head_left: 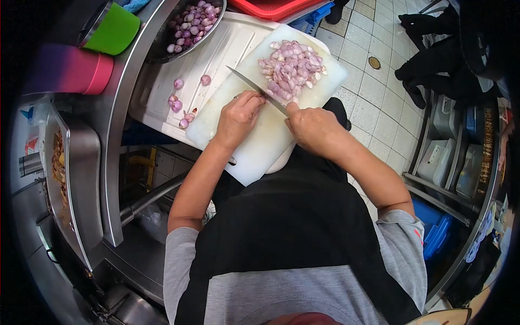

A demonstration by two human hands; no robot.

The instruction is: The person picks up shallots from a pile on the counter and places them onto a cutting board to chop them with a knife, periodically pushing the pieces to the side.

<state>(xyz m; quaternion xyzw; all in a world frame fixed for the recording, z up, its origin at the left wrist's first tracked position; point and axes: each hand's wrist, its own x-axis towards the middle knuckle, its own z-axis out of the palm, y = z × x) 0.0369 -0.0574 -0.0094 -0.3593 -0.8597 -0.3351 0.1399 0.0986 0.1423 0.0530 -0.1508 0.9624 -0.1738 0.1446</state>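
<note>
My right hand [315,129] is wrapped round the handle of a kitchen knife [245,80], whose blade points to the upper left over a white cutting board [260,146]. Curled fingers of my left hand [237,118] press down on the board right beside the blade. What they pinch, if anything, is hidden. Beyond the knife lies a pile of peeled, cut shallots [292,66]. Several whole shallots [176,105] rest on the white tray [157,89] left of the board.
A metal bowl [221,12] of shallots stands at the upper left, near a red basket [265,10]. Along the left runs a steel counter edge [114,135] with a green container [116,28] and a pink one [97,70]. Shelving [439,189] stands at right; another person's dark clothing [433,59] shows there.
</note>
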